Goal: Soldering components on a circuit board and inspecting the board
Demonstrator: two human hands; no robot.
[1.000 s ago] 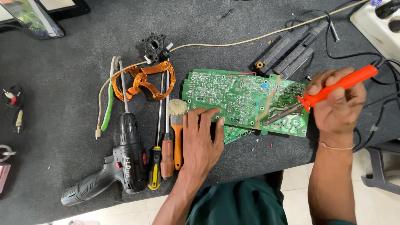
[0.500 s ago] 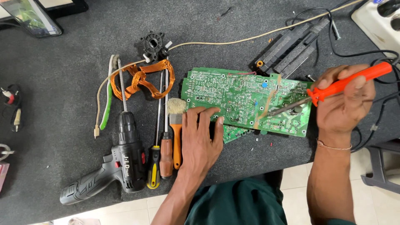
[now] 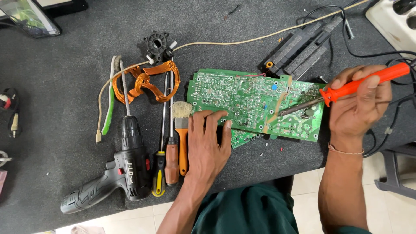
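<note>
A dark grey bench (image 3: pixel 65 56) is crowded with tools: a black cordless drill (image 3: pixel 117 171) at lower left, two screwdrivers (image 3: pixel 167 160) and an orange-handled brush (image 3: pixel 182 130) lined up beside it, and a coil of copper wire (image 3: pixel 149 82) under a small black motor part (image 3: pixel 157 44). A cream cable (image 3: pixel 260 39) crosses the top toward a black finned block (image 3: pixel 299 50) just behind the board. The green circuit board (image 3: pixel 247 99) lies solder side up at centre, a smaller board (image 3: pixel 242 136) poking out from under its near edge. The left hand (image 3: pixel 208 147) lies flat, fingers spread, pressing the board's near left corner. The right hand (image 3: pixel 357 106), at the board's right end, is closed around an orange soldering iron (image 3: pixel 364 82), whose metal tip (image 3: pixel 286 111) rests on the board's right half.
</note>
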